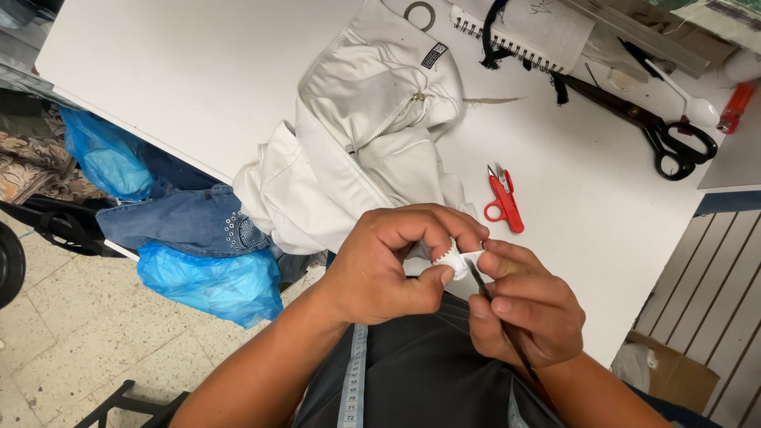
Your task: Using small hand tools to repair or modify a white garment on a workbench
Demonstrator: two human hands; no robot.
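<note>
Left hand [388, 265] pinches a small white fabric piece [453, 259]; most of it is hidden under thumb & fingers, so shape can't be told. Right hand [527, 305] grips a thin dark metal tool [478, 277]; tip buried in the fabric, lower end lost behind the palm, kind unclear. Up-left of the grip, white zippered garment [365, 135] has its near edge covered by the left hand. Below the grip, grey measuring tape [354, 372] runs off the bottom edge. Far up-right, spiral notebook [531, 28] is cut off by the top edge, writing too small to tell.
</note>
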